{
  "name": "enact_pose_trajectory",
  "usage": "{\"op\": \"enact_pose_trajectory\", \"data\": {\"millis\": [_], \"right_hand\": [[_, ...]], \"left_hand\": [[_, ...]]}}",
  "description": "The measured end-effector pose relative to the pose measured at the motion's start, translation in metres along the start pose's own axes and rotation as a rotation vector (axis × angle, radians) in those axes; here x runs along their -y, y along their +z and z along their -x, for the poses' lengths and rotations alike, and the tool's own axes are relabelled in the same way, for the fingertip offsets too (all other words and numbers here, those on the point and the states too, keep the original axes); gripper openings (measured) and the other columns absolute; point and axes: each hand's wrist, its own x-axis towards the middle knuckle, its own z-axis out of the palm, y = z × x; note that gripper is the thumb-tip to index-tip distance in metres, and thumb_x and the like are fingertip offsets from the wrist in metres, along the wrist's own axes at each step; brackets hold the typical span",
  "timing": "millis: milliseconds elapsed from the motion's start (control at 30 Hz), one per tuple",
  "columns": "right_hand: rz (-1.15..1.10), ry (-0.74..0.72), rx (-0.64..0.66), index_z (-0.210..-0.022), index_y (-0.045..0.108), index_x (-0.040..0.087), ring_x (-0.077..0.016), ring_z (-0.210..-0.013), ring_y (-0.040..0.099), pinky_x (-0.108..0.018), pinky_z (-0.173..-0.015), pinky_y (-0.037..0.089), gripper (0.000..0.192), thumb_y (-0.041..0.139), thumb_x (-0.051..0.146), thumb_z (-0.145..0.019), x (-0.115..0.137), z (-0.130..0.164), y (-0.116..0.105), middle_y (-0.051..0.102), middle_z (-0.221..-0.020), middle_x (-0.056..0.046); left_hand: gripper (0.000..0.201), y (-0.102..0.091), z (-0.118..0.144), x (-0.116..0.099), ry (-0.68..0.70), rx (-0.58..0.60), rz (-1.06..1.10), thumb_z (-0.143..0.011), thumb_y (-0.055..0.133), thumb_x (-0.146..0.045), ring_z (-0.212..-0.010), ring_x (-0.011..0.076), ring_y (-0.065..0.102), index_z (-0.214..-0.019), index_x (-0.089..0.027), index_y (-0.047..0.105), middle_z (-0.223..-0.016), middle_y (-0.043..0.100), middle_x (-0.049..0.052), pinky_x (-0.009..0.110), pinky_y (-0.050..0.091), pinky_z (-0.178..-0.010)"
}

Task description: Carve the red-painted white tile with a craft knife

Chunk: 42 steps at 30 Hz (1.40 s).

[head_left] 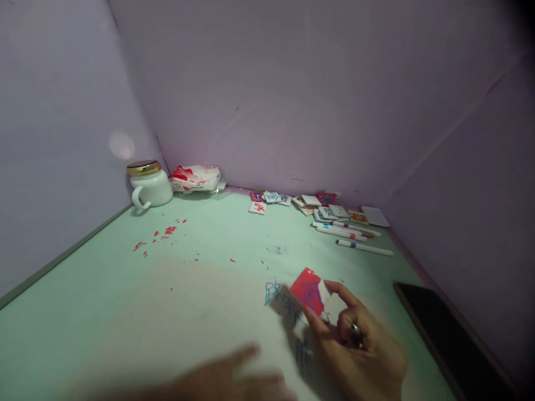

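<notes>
My right hand (355,340) pinches a small square tile (308,291) between thumb and fingers, tilted above the desk. The tile's face is partly red and partly white, with a purple written character on it. A ring shows on one finger. Low in the view, my left hand (225,376) is blurred, its fingers stretched out and apart, with nothing visible in them. Beneath both hands lies a pale sheet (179,312). Blue handwritten characters (272,293) mark it beside the tile, partly in the hand's shadow.
Several white pens (363,248) lie at the right, before piled character tiles (273,199). A dark phone-like slab (447,334) rests at the right edge. A white lidded mug (152,186) and a red-and-white packet (196,178) stand back left. Red scraps (170,229) are scattered about.
</notes>
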Motion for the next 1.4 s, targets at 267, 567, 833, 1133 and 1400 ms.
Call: {"op": "enact_pose_trajectory", "data": {"millis": [267,567,833,1133,1400], "right_hand": [[-0.203,-0.525,0.4,-0.06,0.05,0.021,-0.0134,-0.057,0.069,-0.019,-0.051,0.053,0.031,0.063,0.04,-0.081,0.013,0.008,0.005,0.074,-0.08,-0.005],[-0.2,-0.504,0.383,-0.061,0.06,0.018,-0.0108,-0.05,0.064,-0.018,-0.042,0.045,0.057,0.054,0.071,-0.079,0.024,0.018,0.004,0.072,-0.071,-0.004],[-0.235,-0.435,0.51,-0.056,0.049,0.02,-0.0074,-0.04,0.048,-0.02,-0.039,0.034,0.061,0.044,0.075,-0.082,0.022,0.006,-0.006,0.052,-0.048,0.004],[0.046,-0.309,0.584,-0.082,0.056,0.022,-0.0124,-0.055,0.06,-0.023,-0.05,0.04,0.029,0.033,0.033,-0.098,0.006,-0.007,-0.009,0.062,-0.068,0.002],[0.114,-0.411,0.464,-0.087,0.07,0.027,-0.0137,-0.061,0.064,-0.022,-0.05,0.04,0.031,0.042,0.034,-0.097,0.003,0.0,-0.002,0.068,-0.072,0.001]], "left_hand": [[0.041,-0.032,-0.02,0.066,-0.499,-0.536,-0.403,-0.094,0.034,-0.027,-0.127,0.0345,0.04,-0.125,-0.009,0.052,-0.133,0.049,0.021,0.058,0.032,-0.103],[0.022,0.006,-0.023,-0.005,-0.442,-0.479,0.002,-0.082,0.044,-0.015,-0.083,0.0222,0.055,-0.095,-0.022,0.062,-0.088,0.062,0.005,0.042,0.045,-0.078],[0.036,0.025,-0.02,-0.011,-0.392,-0.483,-0.105,-0.066,0.055,-0.018,-0.074,0.0243,0.057,-0.102,-0.02,0.056,-0.084,0.063,0.005,0.04,0.048,-0.066],[0.038,0.022,-0.022,-0.018,-0.502,-0.308,-0.116,-0.058,0.071,-0.017,-0.078,0.0276,0.058,-0.094,-0.018,0.061,-0.089,0.064,0.008,0.046,0.05,-0.069],[0.047,0.033,-0.022,-0.008,-0.412,-0.471,-0.121,-0.058,0.065,-0.009,-0.081,0.0257,0.057,-0.103,-0.021,0.056,-0.095,0.062,0.006,0.044,0.049,-0.07]]}}
